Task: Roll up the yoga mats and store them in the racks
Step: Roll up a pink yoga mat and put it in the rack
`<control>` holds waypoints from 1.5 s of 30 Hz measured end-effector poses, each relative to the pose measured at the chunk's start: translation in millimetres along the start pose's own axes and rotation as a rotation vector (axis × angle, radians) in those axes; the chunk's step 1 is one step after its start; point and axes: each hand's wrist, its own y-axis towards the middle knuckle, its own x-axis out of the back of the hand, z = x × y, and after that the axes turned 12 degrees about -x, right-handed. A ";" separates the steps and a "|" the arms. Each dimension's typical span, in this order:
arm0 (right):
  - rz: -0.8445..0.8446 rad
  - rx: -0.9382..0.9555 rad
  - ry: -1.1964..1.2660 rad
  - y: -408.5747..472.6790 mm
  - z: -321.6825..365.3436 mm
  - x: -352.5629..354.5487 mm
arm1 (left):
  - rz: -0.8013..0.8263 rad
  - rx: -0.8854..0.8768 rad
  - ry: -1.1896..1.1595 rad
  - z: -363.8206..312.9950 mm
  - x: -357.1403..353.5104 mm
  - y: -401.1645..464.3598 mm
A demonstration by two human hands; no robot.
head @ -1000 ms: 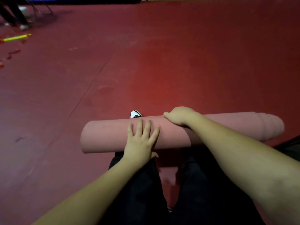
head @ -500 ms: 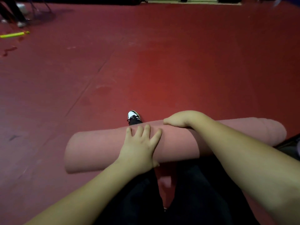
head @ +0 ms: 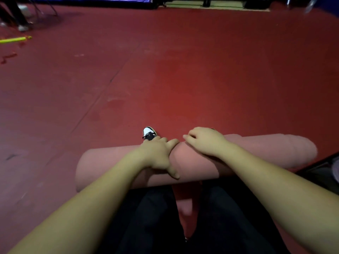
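Observation:
A pink yoga mat (head: pixel 102 167), fully rolled into a thick tube, lies crosswise in front of my legs, above the red floor. My left hand (head: pixel 157 154) wraps over the top of the roll near its middle, fingers curled over the far side and thumb on the near side. My right hand (head: pixel 203 142) sits just to the right of it, its fingers curled over the roll's far edge. The right end of the roll shows stepped, uneven layers. No rack is in view.
Red floor (head: pixel 183 70) stretches ahead. My shoe (head: pixel 149 133) pokes out beyond the roll. A yellow-green stick (head: pixel 14 40) lies far left, near someone's legs and chair legs (head: pixel 18 17). A blue mat edge (head: pixel 88 0) runs along the back. Something dark (head: pixel 322 171) sits at the right.
The roll has risen closer to me and tilted, left end lower. My left hand went from lying flat on the near side to wrapping over the top beside my right hand.

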 end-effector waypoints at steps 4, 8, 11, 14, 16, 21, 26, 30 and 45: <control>-0.085 -0.009 -0.031 -15.6 5.2 -14.2 | 0.129 0.029 -0.355 25.3 21.6 22.4; -0.118 -0.066 -0.114 -5.0 7.4 -20.1 | 0.114 0.039 -0.541 31.2 25.2 33.0; 0.000 -0.103 -0.107 15.8 3.1 -8.4 | -0.169 0.017 -0.184 31.8 14.4 33.3; 0.169 -0.128 -0.126 44.8 1.0 -0.8 | -0.718 0.064 -0.086 17.6 -17.2 10.5; 0.264 -0.156 -0.109 63.1 2.2 0.7 | -0.819 0.079 -0.448 -6.3 -45.0 -9.9; 0.440 -0.166 -0.038 95.5 12.9 5.1 | -0.392 0.374 -1.832 -43.1 -100.7 -9.3; 0.501 -0.168 0.051 108.3 20.2 7.8 | -0.549 0.587 -2.170 -28.2 -100.2 36.5; 0.366 -0.246 0.185 105.5 11.0 32.2 | -0.769 0.549 -2.209 -24.5 -68.0 51.7; -0.256 -0.174 1.224 31.9 0.0 181.3 | -1.126 -0.075 -1.845 -43.9 180.1 27.6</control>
